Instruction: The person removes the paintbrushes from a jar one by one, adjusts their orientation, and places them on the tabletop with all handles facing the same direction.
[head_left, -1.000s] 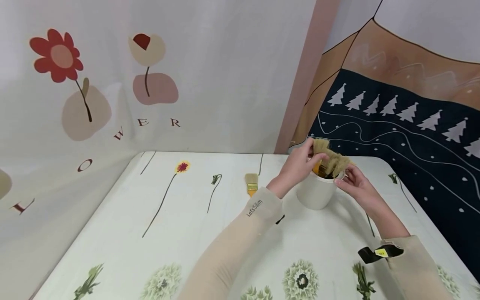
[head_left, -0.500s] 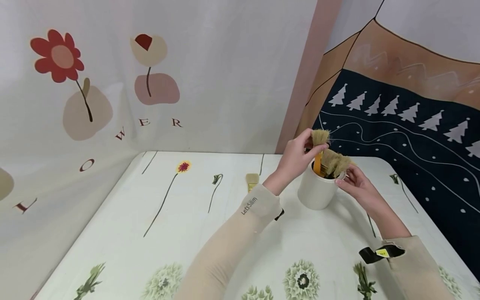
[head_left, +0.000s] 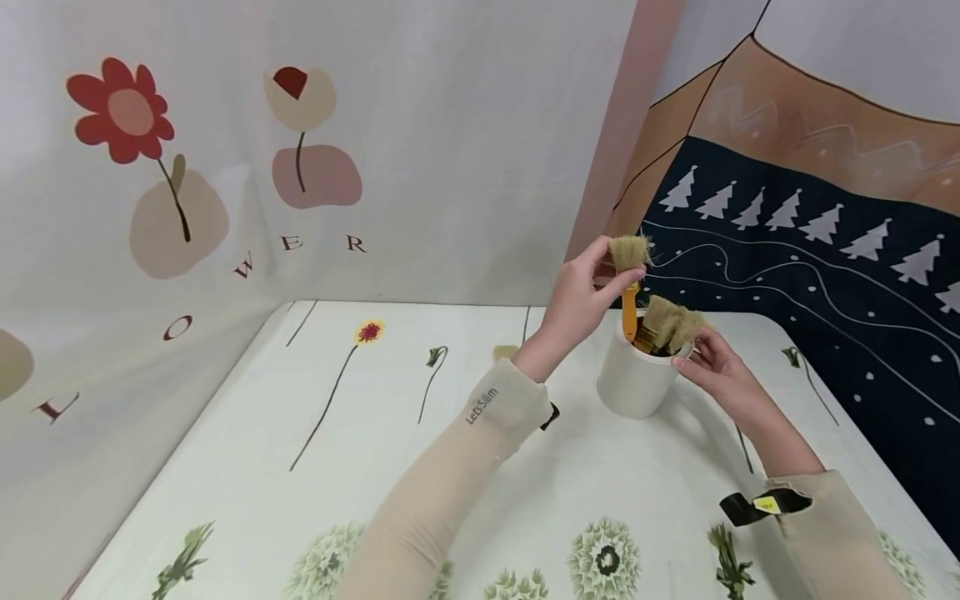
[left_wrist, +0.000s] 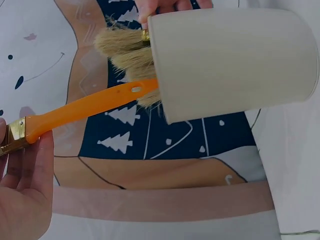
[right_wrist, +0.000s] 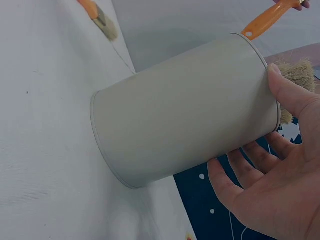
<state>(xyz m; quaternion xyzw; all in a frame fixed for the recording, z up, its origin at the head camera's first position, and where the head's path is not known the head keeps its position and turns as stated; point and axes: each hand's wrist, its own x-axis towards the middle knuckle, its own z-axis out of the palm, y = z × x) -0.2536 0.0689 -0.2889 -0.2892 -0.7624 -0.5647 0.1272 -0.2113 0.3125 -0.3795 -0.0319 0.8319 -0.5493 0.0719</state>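
My left hand (head_left: pixel 579 300) pinches a flat paintbrush (head_left: pixel 630 313) near its gold metal band, with the pale bristles up. Its orange handle points down, and the handle's end is at the mouth of a white cup (head_left: pixel 633 383). In the left wrist view the handle (left_wrist: pixel 82 110) slants from my fingers to the cup's rim. The right hand (head_left: pixel 723 375) grips the cup near its rim, thumb on one side and fingers curled under the other in the right wrist view. More paintbrushes (head_left: pixel 673 323) stand in the cup, bristles up, handles hidden inside.
Another paintbrush (right_wrist: pixel 104 22) lies on the white table left of the cup, mostly covered by my left arm in the head view. The flower-printed tabletop (head_left: pixel 420 483) ends at a white curtain (head_left: pixel 450 167) behind and a dark tree-patterned cloth (head_left: pixel 825 275) at right.
My left hand has risen and shifted slightly left, drawing the paintbrush up so its orange handle shows down to the rim. The right hand and cup have stayed in place.
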